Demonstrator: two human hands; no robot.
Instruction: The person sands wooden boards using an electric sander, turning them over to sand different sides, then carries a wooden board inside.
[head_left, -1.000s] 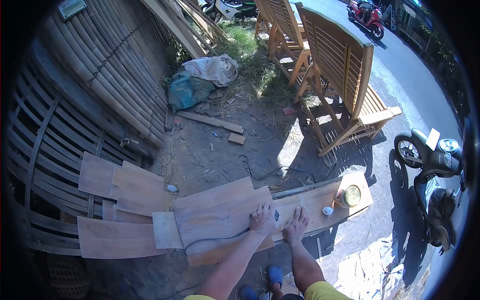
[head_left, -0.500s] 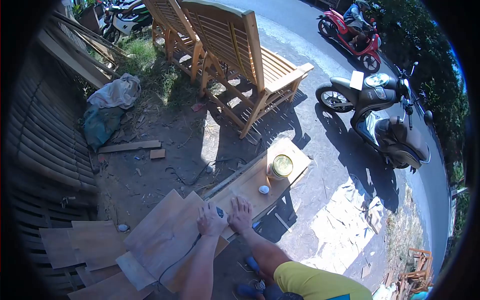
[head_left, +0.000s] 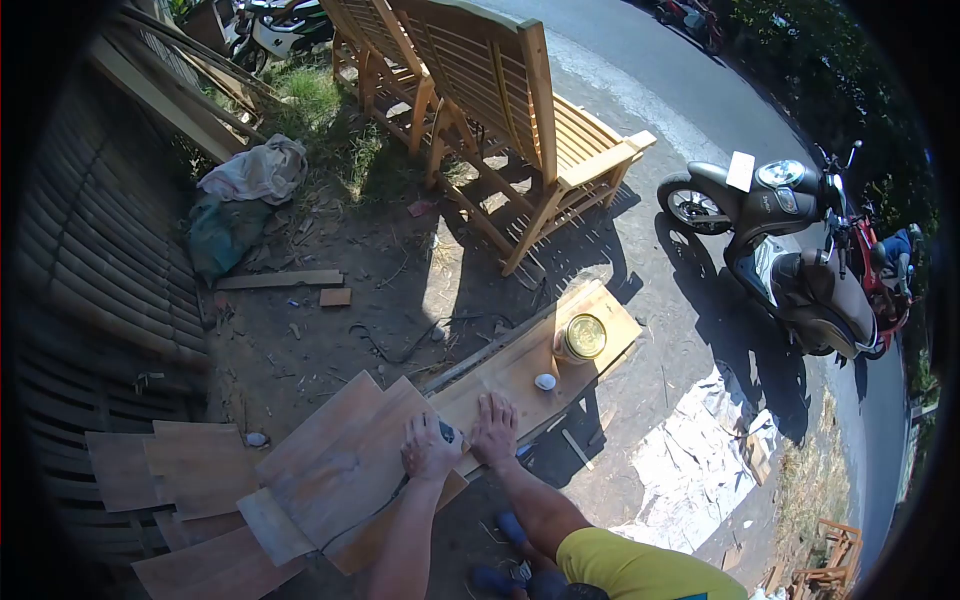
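Bamboo fencing (head_left: pixel 120 230) stands left, then the left hand (head_left: pixel 428 450) clasps a mostly hidden dark tool (head_left: pixel 447 432) beside the right hand (head_left: pixel 493 432), stretched flat on a plank (head_left: pixel 617 325) running lengthwise near-left to far-right, and a red scooter (head_left: pixel 889 322) has moved behind the parked motorbike (head_left: pixel 772 207).

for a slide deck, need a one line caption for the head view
Left hand gripping a dark object by thin wood panels, right hand resting on a plank that bears a jar.

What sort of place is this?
Probably an open-air, roadside woodworking spot: flat reddish-brown wooden boards lie laid out, slatted honey-brown wooden seats stand beyond them, and a grey paved road runs past.
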